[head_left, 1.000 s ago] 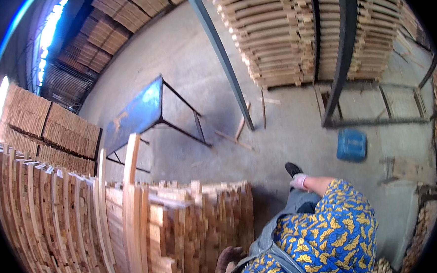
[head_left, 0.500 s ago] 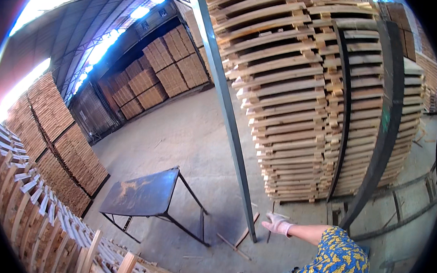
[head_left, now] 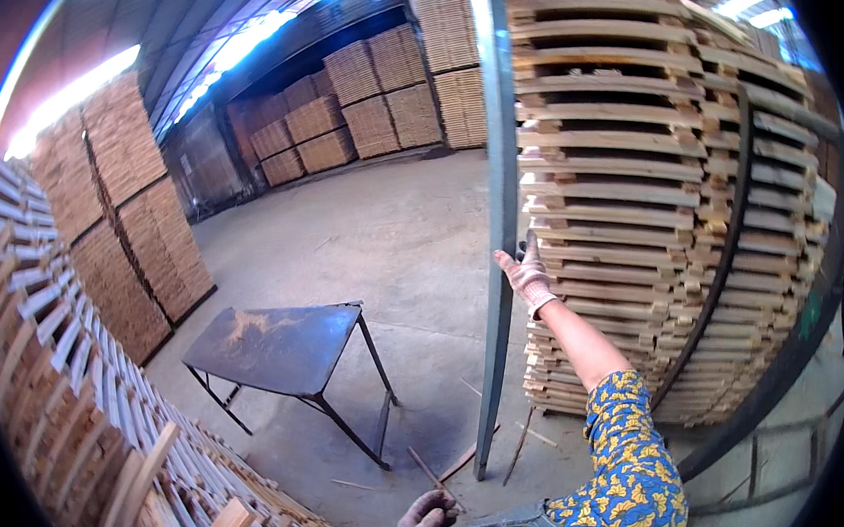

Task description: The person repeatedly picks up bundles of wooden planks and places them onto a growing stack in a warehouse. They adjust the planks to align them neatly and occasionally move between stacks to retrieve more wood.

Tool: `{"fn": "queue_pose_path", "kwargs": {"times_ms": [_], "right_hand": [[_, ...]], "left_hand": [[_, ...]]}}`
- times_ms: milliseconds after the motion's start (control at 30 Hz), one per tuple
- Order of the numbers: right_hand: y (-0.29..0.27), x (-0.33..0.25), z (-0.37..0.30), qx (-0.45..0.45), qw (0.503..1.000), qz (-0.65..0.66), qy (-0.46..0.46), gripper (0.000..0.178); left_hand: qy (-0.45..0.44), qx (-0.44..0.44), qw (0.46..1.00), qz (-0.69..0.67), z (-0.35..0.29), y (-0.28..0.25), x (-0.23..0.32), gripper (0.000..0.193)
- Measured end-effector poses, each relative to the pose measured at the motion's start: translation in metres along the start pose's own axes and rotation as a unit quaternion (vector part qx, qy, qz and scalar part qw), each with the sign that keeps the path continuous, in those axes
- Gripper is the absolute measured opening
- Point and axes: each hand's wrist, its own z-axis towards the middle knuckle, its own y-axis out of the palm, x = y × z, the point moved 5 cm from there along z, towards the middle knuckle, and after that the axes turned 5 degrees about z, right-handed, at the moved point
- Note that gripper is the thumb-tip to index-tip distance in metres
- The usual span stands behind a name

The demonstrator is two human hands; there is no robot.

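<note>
My right hand [head_left: 528, 277], in a pale work glove, is stretched forward beside a grey metal post [head_left: 494, 363]. Its thumb lies against the post's face and its fingers point upward, apart, with nothing gripped. Just beyond it rises a tall stack of wooden pallets [head_left: 625, 217], whose edges are close to the fingers. Low in the view, near my body, my left hand [head_left: 425, 519] wears a soiled glove; its fingers are loosely bent and no object shows in them.
A dark metal table [head_left: 279, 347] with sawdust on top stands ahead to the left. Wooden slats [head_left: 82, 379] are piled along the left side. Loose sticks [head_left: 435, 474] lie on the floor near the post. A dark curved bar [head_left: 768, 396] stands at right. Timber stacks [head_left: 384, 85] line the back.
My right hand has risen from low beside the post's foot to partway up the post. The left hand has come further into view. The view has shifted toward the pallets.
</note>
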Motion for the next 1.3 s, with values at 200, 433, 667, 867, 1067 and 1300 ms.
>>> {"fn": "queue_pose_path", "kwargs": {"times_ms": [200,433,667,867,1067,1300], "right_hand": [[0.02,0.006,0.03,0.063,0.983,0.127,-0.113,0.088],[0.027,0.035,0.047,0.042,0.967,0.211,-0.139,0.077],[0.016,0.023,0.039,0.01,0.967,0.197,-0.161,0.057],[-0.017,-0.008,0.048,-0.02,0.969,0.157,-0.189,0.054],[-0.049,0.047,0.09,-0.054,0.959,0.235,-0.151,0.024],[-0.062,0.092,0.103,0.08,0.983,0.108,-0.125,0.069]], "left_hand": [[0.076,-0.033,0.995,0.057,0.01,0.004,0.039,0.035],[-0.011,0.035,0.995,0.09,0.039,0.03,0.065,0.043],[0.005,0.031,0.985,0.172,0.075,0.073,0.08,0.042],[-0.01,0.052,0.99,0.132,0.09,0.08,0.072,0.05],[-0.009,0.011,0.981,0.192,0.116,0.088,0.063,0.052],[-0.015,0.029,0.942,0.335,0.119,0.089,0.068,0.055]]}}
